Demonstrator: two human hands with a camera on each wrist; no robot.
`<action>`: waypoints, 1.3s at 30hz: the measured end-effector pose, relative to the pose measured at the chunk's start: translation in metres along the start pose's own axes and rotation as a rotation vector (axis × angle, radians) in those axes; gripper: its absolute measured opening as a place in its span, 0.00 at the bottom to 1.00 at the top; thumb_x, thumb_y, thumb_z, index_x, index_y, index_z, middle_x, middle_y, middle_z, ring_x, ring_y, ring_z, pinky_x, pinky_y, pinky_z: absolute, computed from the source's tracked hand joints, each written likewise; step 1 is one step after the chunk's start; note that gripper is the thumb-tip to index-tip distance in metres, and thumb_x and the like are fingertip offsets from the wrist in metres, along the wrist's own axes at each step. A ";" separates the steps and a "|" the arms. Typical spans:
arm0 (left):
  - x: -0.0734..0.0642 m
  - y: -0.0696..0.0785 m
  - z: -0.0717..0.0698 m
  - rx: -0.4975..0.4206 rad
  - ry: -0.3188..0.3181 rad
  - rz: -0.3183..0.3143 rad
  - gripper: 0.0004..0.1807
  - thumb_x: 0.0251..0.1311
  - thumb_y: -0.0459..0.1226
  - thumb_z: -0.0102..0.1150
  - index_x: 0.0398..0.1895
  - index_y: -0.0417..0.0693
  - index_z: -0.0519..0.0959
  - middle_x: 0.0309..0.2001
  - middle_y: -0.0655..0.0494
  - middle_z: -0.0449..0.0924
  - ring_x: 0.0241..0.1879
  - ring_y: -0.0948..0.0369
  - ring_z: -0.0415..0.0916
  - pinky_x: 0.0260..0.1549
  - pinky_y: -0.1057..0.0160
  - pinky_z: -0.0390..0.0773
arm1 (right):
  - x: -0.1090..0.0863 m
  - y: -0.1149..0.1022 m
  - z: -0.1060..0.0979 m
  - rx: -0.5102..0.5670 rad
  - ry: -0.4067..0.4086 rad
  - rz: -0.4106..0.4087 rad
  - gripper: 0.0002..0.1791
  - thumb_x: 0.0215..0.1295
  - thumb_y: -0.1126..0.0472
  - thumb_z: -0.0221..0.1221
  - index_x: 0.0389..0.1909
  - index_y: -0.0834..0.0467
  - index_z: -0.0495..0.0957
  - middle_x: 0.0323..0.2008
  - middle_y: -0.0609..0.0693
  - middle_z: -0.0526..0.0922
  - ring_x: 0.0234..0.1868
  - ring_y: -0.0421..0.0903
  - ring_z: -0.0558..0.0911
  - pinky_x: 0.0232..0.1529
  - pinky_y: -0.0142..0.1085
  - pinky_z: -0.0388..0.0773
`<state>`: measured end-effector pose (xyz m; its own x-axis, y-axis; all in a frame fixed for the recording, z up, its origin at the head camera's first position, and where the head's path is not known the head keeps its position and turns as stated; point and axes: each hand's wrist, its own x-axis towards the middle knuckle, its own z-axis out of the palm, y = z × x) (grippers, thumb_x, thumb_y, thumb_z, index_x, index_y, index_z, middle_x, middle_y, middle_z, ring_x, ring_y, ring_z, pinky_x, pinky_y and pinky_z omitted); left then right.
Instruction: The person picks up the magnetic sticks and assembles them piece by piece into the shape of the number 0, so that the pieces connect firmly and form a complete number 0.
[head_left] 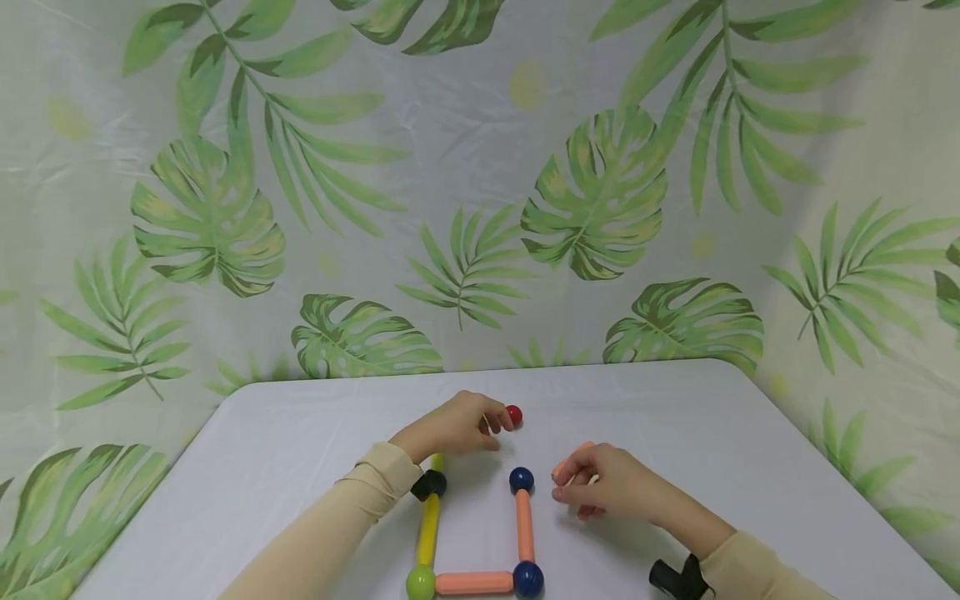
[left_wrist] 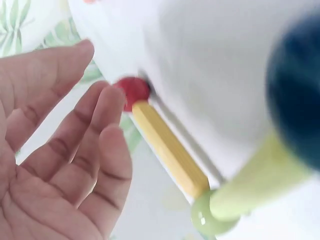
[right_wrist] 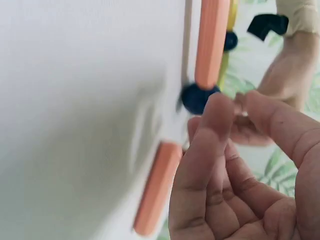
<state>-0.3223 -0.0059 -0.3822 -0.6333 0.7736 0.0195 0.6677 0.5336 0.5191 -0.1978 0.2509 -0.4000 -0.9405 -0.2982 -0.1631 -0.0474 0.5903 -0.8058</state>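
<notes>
My left hand (head_left: 461,423) hovers over the far side of the frame of rods and balls, fingers loosely bent with nothing held. Its fingertips are nearest the red ball (head_left: 513,415); whether they touch cannot be told. In the left wrist view, a yellow-orange rod (left_wrist: 170,147) joins the red ball to a green ball (left_wrist: 207,215); in the head view the hand hides both. My right hand (head_left: 618,483), loosely curled and holding nothing, is beside a loose orange rod (right_wrist: 159,190). Left of it, a blue ball (head_left: 521,480) caps an upright-lying orange rod (head_left: 524,527).
Nearer the front, a lime ball (head_left: 421,582), an orange rod (head_left: 474,582) and a blue ball (head_left: 528,578) form one side. A yellow rod (head_left: 427,533) runs up the left to another dark blue ball (head_left: 435,482). A leaf-print cloth (head_left: 465,167) hangs behind the white table (head_left: 637,400).
</notes>
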 end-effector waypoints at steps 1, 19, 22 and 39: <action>0.000 -0.003 -0.003 0.019 0.020 0.000 0.12 0.64 0.29 0.73 0.50 0.43 0.88 0.46 0.45 0.89 0.44 0.55 0.85 0.48 0.60 0.85 | 0.001 -0.001 -0.005 -0.044 0.036 -0.006 0.11 0.69 0.53 0.73 0.42 0.57 0.87 0.31 0.47 0.86 0.27 0.43 0.86 0.30 0.37 0.84; 0.007 -0.046 -0.015 0.128 0.113 -0.101 0.16 0.66 0.30 0.72 0.56 0.41 0.87 0.53 0.42 0.88 0.57 0.44 0.83 0.61 0.45 0.82 | 0.026 0.019 -0.029 -0.504 0.195 -0.163 0.17 0.61 0.65 0.77 0.51 0.57 0.89 0.49 0.52 0.90 0.55 0.57 0.86 0.55 0.52 0.85; 0.008 -0.048 -0.015 0.139 0.101 -0.107 0.15 0.66 0.30 0.72 0.56 0.42 0.88 0.53 0.43 0.89 0.57 0.45 0.84 0.61 0.47 0.82 | 0.028 0.019 -0.029 -0.550 0.187 -0.184 0.16 0.60 0.65 0.77 0.49 0.56 0.90 0.47 0.50 0.89 0.52 0.54 0.86 0.47 0.44 0.86; 0.010 -0.052 -0.014 0.166 0.101 -0.178 0.09 0.65 0.32 0.74 0.47 0.51 0.91 0.41 0.55 0.90 0.42 0.60 0.83 0.49 0.56 0.85 | 0.033 0.015 -0.026 -0.640 0.174 -0.097 0.10 0.58 0.59 0.80 0.39 0.51 0.89 0.32 0.42 0.82 0.32 0.39 0.74 0.34 0.35 0.74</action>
<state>-0.3687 -0.0310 -0.3973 -0.7771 0.6287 0.0299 0.5918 0.7137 0.3747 -0.2385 0.2690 -0.4027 -0.9600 -0.2782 0.0306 -0.2739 0.9114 -0.3071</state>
